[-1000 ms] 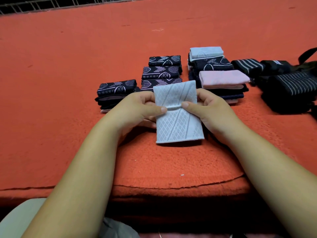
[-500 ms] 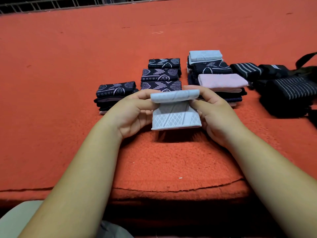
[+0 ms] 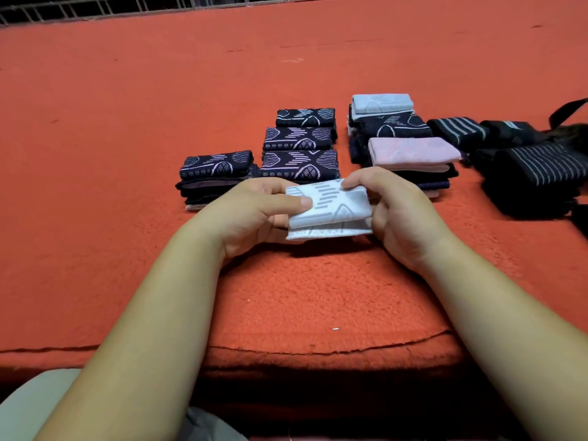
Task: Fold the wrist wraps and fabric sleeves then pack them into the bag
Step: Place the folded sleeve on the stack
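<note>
Forearms stretched forward, converging. Left hand (image 3: 254, 211) and right hand (image 3: 404, 214) pinching opposite ends of white sleeve (image 3: 331, 208), left thumb atop.

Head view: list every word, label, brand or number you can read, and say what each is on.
None can be read.
The white sleeve, gripped by the left hand and right hand: lettering along its lower edge, too blurred to read.
The black wrap at far right: pale tag, too small to read.
</note>
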The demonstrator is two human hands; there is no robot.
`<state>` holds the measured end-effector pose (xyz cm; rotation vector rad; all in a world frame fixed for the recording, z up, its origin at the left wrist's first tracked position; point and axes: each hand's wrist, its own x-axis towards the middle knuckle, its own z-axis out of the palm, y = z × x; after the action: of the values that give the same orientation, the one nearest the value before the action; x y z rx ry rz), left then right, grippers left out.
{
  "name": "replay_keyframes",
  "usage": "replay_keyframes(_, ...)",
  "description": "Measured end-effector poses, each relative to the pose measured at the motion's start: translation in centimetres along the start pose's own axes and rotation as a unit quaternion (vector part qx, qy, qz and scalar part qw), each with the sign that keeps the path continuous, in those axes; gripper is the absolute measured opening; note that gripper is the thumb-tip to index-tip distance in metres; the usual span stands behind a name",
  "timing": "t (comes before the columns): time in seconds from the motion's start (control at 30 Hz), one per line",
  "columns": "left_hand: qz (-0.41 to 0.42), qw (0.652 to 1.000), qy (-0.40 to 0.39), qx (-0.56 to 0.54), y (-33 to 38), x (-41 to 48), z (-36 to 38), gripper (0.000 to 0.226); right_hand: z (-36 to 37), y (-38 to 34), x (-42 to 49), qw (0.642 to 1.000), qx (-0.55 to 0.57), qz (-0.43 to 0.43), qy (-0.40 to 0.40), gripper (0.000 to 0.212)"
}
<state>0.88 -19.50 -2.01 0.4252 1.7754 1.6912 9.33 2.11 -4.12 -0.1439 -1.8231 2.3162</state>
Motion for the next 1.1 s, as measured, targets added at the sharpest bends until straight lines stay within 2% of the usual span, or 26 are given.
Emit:
replay_keyframes(0.07, 0.016, 1.000, 0.018, 0.017, -0.1, 0.0, -0.1, 0.039, -0.3, 0.6, 0.0, 0.996, -0.080, -0.022, -0.013, 0.024)
replay_keyframes(0.17, 0.028, 0.998, 0.037, 0.053, -0.3, 0.2, -0.5, 0.038, -0.2, 1.0, -0.2, 0.983, -0.175, -0.059, -0.020, 0.056)
replay_keyframes(0.23, 0.022, 0.994, 0.059, 0.085, -0.3, 0.0, -0.5, 0.035, -0.1, 1.1, -0.3, 0.977, -0.203, -0.064, -0.020, 0.064)
replay_keyframes(0.33, 0.020, 0.989, 0.094, 0.114, -0.2, -0.1, -0.5, 0.033, 0.2, 1.5, -0.3, 0.972, -0.225, -0.071, 0.007, 0.057)
replay_keyframes(0.43, 0.019, 0.984, 0.124, 0.127, 0.3, -0.2, -1.0, 0.050, 0.7, 1.7, -0.5, 0.961, -0.251, -0.102, 0.051, 0.048)
replay_keyframes(0.63, 0.028, 0.974, 0.202, 0.102, 2.0, -0.9, -3.5, 0.073, 3.5, 0.4, -1.0, 0.911, -0.358, -0.185, 0.089, 0.021)
replay_keyframes(0.73, 0.108, 0.961, 0.249, 0.050, 2.4, -1.3, -4.7, 0.038, 6.0, -1.0, 0.2, 0.905, -0.365, -0.198, 0.089, 0.021)
replay_keyframes(0.87, 0.182, 0.910, 0.369, 0.048, 3.1, -1.5, -6.2, 0.005, 9.8, -2.4, 3.6, 0.896, -0.387, -0.205, 0.076, 0.027)
replay_keyframes(1.0, 0.216, 0.866, 0.435, 0.115, 3.4, -1.3, -8.6, 0.020, 13.1, -2.6, 7.0, 0.882, -0.425, -0.198, 0.055, 0.029)
replay_keyframes(1.1, 0.193, 0.842, 0.468, 0.189, 2.7, -0.6, -10.4, 0.024, 14.6, -1.8, 9.0, 0.865, -0.459, -0.198, 0.035, 0.031)
